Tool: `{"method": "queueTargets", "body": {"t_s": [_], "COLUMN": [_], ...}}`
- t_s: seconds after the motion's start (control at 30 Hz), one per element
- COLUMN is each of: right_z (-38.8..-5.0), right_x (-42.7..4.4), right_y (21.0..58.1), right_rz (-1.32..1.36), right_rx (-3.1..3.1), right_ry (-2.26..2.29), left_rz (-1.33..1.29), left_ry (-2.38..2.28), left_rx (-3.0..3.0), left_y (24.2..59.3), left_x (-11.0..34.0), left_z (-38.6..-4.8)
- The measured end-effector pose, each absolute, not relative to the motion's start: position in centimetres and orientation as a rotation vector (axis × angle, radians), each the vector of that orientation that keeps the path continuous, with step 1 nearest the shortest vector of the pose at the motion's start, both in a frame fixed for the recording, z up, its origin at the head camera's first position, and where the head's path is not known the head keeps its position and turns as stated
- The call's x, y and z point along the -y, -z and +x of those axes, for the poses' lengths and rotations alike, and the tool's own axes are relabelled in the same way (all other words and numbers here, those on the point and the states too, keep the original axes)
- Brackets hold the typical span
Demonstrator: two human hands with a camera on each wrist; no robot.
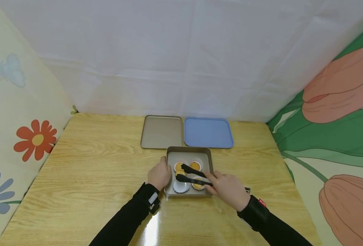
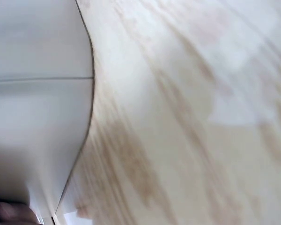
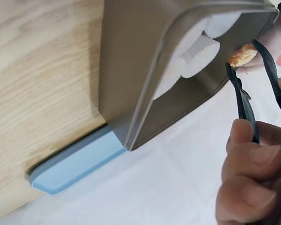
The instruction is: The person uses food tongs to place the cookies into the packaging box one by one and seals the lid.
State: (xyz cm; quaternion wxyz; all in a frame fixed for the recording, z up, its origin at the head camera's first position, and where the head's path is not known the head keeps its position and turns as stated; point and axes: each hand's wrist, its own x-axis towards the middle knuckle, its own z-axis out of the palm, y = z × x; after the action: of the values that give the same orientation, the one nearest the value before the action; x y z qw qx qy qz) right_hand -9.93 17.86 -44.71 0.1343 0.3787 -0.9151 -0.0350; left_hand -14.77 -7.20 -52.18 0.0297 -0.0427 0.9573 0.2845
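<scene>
My right hand (image 1: 230, 190) grips a pair of black tongs (image 1: 193, 181) over a deep metal baking pan (image 1: 188, 149). Between the tong tips is a small golden-brown cake (image 3: 242, 56), raised above the pan floor. Below it, in the pan's near left part, stands a white paper cup (image 1: 180, 188) with its pale inside showing. Other golden cakes sit in paper cups in the pan, one at the far right (image 1: 195, 166) and one at the near right, partly behind the tongs. My left hand (image 1: 159, 173) holds the pan's left wall; its fingertips are mostly hidden.
Behind the pan, a flat beige-grey tray (image 1: 161, 131) lies on the left and a blue tray (image 1: 208, 132) on the right. The wooden table (image 1: 101, 160) ends at a white cloth (image 1: 175, 68) at the back, with printed panels at both sides.
</scene>
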Motion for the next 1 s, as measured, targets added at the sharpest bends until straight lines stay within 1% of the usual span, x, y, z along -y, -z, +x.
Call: {"method": "queueTargets", "body": {"t_s": [0.4,1.0], "right_z": [-9.0,-9.0], "right_x": [-18.0,-18.0], "right_y": [45.7,46.4], "right_rz": [1.188,1.146], "right_rx": [2.674,2.681], "right_ry": [0.135,0.168], "left_rz": [-0.115,-0.119], "left_ry": [-0.899,-0.900], "left_rx": [-2.977,-2.927], "left_y": [52.3,52.4], "left_x": [7.3,7.2], "left_z": [-14.8,-14.8]}}
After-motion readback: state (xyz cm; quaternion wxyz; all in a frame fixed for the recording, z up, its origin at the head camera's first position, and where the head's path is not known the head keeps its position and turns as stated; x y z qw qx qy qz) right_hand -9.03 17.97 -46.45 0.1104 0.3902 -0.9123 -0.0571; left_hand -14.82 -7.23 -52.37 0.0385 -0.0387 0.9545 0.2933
